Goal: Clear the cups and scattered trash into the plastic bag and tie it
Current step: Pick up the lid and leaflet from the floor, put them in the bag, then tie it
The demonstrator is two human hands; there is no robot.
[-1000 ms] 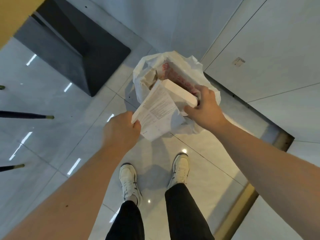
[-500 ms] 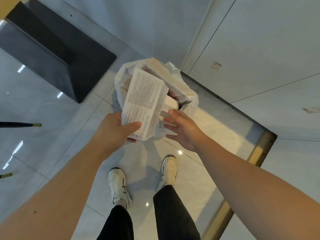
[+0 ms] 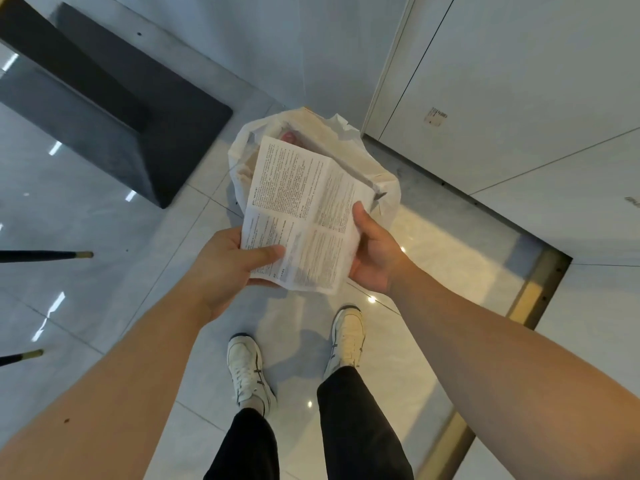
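Note:
A white plastic bag [image 3: 388, 202] stands open on the tiled floor in front of my feet, with a white box and something red inside, mostly hidden. Above its mouth I hold a creased printed paper sheet [image 3: 301, 216], spread flat. My left hand [image 3: 228, 265] grips the sheet's lower left corner, thumb on top. My right hand [image 3: 374, 251] holds the sheet's right edge, fingers behind the paper.
A dark grey block-shaped base [image 3: 114, 109] sits on the floor to the left of the bag. Two thin dark legs with brass tips [image 3: 45, 255] poke in at the left edge. White wall panels [image 3: 502, 81] and a brass floor strip [image 3: 540, 282] lie to the right.
My right hand let go of the white box, which went into the bag, then took the paper's right edge. The folded sheet is now spread out between both hands.

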